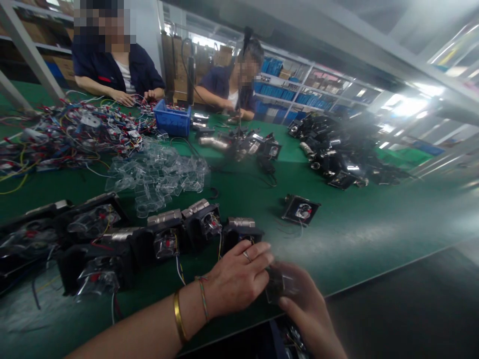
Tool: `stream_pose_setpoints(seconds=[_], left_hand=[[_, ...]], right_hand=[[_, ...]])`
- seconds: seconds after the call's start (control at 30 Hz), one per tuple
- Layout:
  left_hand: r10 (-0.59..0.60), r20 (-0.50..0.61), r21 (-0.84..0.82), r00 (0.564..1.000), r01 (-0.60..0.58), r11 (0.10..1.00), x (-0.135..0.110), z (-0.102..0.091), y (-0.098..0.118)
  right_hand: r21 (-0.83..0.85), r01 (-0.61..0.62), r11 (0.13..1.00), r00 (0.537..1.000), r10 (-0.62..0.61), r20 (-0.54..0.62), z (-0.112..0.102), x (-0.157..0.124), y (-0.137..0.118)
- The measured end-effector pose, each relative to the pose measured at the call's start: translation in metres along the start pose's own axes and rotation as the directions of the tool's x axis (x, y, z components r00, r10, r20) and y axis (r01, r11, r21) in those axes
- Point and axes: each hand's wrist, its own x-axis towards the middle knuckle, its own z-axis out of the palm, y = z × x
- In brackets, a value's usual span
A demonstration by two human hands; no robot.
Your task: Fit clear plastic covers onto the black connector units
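Both my hands meet at the near edge of the green table (355, 234). My left hand (237, 279), with a ring and bracelets, curls its fingers onto a small black square part (279, 286). My right hand (309, 309) grips the same part from below and the right, blurred by motion. Just beyond my left hand stands a row of black assemblies with silver cylinders (175, 232) and coloured wires. One black square part (301, 209) lies alone further out on the mat.
A pile of clear plastic covers (157, 174) lies mid-table, a tangle of coloured wires (63, 134) at far left, a blue bin (172, 119) behind, and a heap of black parts (337, 154) at right. Two people sit across the table working. Shelving stands behind them.
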Motion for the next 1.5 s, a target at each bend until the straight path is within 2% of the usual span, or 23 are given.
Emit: stream_pose_setpoints(seconds=[0.17,0.3,0.37,0.5,0.6,0.7,0.83,0.93,1.07,1.17,1.3,1.43,1.5], left_hand=[[-0.074,0.029,-0.081,0.997,0.077,0.994,0.000,-0.010,-0.001],[-0.089,0.046,0.053,0.995,0.086,0.995,-0.003,-0.019,-0.004],[-0.069,0.027,0.100,0.997,0.066,0.993,-0.004,-0.018,-0.005],[-0.058,-0.001,0.081,0.998,0.058,0.995,-0.004,-0.008,-0.004],[-0.104,-0.047,-0.005,0.993,0.104,0.995,-0.002,-0.007,-0.003],[-0.189,-0.121,-0.171,0.974,0.167,0.971,0.001,-0.017,0.000],[-0.119,-0.134,-0.300,0.984,0.074,0.951,0.001,-0.028,0.011],[-0.086,-0.102,-0.241,0.991,0.059,0.969,-0.005,-0.022,0.022],[-0.081,-0.151,0.018,0.985,0.085,0.996,-0.011,-0.002,0.030],[-0.080,-0.177,0.122,0.981,0.102,0.987,-0.011,0.006,0.031],[-0.128,-0.213,0.105,0.969,0.153,0.983,-0.011,0.009,0.027],[-0.190,-0.263,0.056,0.946,0.211,0.976,-0.012,0.010,0.023],[-0.217,-0.278,0.040,0.936,0.237,0.971,-0.011,0.010,0.020]], right_hand=[[0.015,0.017,1.000,1.000,-0.017,0.019,0.003,0.002,-0.001],[0.003,0.048,0.999,0.997,-0.048,0.063,0.001,0.004,0.004],[-0.008,0.066,0.998,0.996,-0.066,0.068,0.001,0.005,0.006],[-0.093,0.132,0.987,0.991,-0.128,0.048,0.006,0.007,0.005],[-0.179,0.192,0.965,0.981,-0.192,0.016,0.012,0.009,0.005],[-0.250,0.243,0.937,0.966,-0.258,-0.028,0.017,0.010,0.009],[-0.215,0.249,0.944,0.962,-0.268,-0.061,0.020,0.010,0.010],[-0.134,0.198,0.971,0.973,-0.211,-0.090,0.020,0.010,0.003],[-0.094,0.117,0.989,0.986,-0.127,-0.106,0.020,0.008,-0.006],[-0.115,0.129,0.985,0.990,-0.135,-0.046,0.017,0.005,-0.007],[-0.221,0.191,0.956,0.980,-0.172,0.103,0.009,0.006,-0.002],[-0.509,0.324,0.797,0.946,-0.266,0.185,0.005,0.011,0.002],[-0.561,0.377,0.737,0.926,-0.306,0.220,0.006,0.013,0.000]])
